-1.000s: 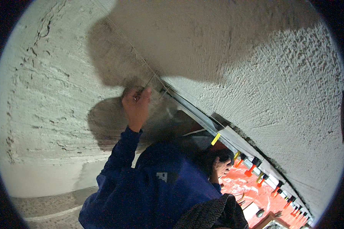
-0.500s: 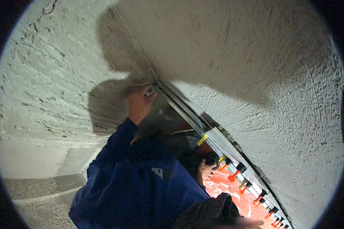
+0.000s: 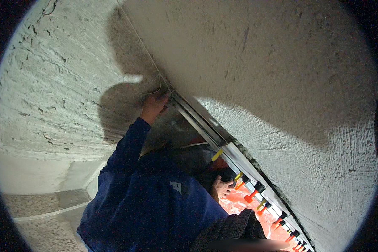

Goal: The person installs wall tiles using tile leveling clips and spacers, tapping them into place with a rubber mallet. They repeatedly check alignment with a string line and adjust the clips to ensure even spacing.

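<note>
My left hand (image 3: 154, 107), in a dark blue sleeve (image 3: 128, 138), reaches up to the corner where two rough grey surfaces meet. Its fingers are curled at the end of a narrow pale strip (image 3: 197, 125); what they hold is hidden. A thin cord (image 3: 143, 45) runs along the corner above the fingertips. My right hand (image 3: 222, 187) lies lower down, fingers apart, beside a dark rounded shape (image 3: 225, 174) that I cannot name. Close to it is a row of tile-levelling clips with orange wedges (image 3: 250, 195). The right forearm is hidden by my jacket (image 3: 151, 206).
Several black, orange and yellow clips line the slab edge (image 3: 256, 172) toward the lower right. Shiny red-orange sheeting (image 3: 235, 206) lies beside them. A yellow piece (image 3: 216, 155) sticks out from the strip. A rough grey wall (image 3: 298, 117) rises at right, with a dark gap along the slab.
The small pale block that showed in my left fingers has gone out of sight as the hand turned. The view has shifted slightly; the clips appear further left. My right hand stays near them.
</note>
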`<state>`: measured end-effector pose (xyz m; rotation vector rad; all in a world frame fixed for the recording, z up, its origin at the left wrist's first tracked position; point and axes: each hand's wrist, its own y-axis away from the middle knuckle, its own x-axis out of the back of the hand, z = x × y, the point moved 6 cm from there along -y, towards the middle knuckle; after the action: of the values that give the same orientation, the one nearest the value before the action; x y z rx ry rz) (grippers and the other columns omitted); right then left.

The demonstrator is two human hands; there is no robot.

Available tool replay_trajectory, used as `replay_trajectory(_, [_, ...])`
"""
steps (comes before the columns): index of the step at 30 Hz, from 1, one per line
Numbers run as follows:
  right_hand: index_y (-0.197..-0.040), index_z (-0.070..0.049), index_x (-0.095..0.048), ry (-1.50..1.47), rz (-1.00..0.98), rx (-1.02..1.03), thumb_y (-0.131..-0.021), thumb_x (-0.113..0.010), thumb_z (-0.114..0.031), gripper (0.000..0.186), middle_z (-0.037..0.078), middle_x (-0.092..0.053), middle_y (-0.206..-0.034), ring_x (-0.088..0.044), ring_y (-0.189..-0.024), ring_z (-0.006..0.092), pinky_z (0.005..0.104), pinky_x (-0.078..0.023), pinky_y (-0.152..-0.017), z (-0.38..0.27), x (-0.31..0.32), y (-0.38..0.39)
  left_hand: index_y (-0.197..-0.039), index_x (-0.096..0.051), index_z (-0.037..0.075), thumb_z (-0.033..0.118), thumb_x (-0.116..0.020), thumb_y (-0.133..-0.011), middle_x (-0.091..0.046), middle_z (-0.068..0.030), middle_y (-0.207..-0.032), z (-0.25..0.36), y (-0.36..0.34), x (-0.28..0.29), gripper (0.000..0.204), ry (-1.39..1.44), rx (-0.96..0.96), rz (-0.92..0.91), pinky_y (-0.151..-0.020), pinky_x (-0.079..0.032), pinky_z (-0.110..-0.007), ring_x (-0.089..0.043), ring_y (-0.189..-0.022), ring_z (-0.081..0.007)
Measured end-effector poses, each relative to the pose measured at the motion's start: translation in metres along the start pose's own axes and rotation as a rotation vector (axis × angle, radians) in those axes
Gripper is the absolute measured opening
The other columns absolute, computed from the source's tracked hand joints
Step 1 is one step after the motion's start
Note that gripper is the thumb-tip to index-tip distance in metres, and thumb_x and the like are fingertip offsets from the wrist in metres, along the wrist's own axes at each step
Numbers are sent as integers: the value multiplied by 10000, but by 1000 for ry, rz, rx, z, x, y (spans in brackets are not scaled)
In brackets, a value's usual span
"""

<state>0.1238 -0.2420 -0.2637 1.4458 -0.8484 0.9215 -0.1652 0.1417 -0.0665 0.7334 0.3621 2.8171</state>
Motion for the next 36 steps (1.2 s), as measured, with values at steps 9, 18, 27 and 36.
replay_trajectory(9, [-1403,-142,-301,-23,-45,-20,-758,-693,-585,875,156,-491,-1340,-449,-1194,425,584,-386,-949,-2,2,1,-1146,-597,83,375,-678,-890,-645,-24,-807,29,14,0,397,147,62,232,-496,-475,-258,-584,-581,-113])
replay_trajectory(18, [-1372,-197,-346,-56,-8,-17,-745,-702,-524,792,141,-412,-1351,-438,-1202,408,572,-399,-931,-6,4,2,-940,-633,91,311,-667,-899,-635,-20,-764,9,-9,1,226,157,3,150,-469,-449,-266,-584,-553,-113])
replay_trajectory(27, [-1359,-213,-363,-54,-1,-28,-749,-703,-494,753,151,-370,-1348,-429,-1208,415,576,-392,-935,-1,-4,-1,-1132,-643,-10,303,-711,-839,-688,-202,-962,45,21,2,434,-546,-411,360,-810,-514,-419,-668,-870,-369])
replay_trajectory(36, [-1370,-205,-356,-49,-19,-44,-749,-704,-500,771,158,-365,-1351,-417,-1227,416,582,-390,-944,-4,0,3,-1124,-663,38,321,-714,-831,-676,-188,-919,70,28,-3,411,-753,-409,366,-720,-523,-448,-661,-818,-364])
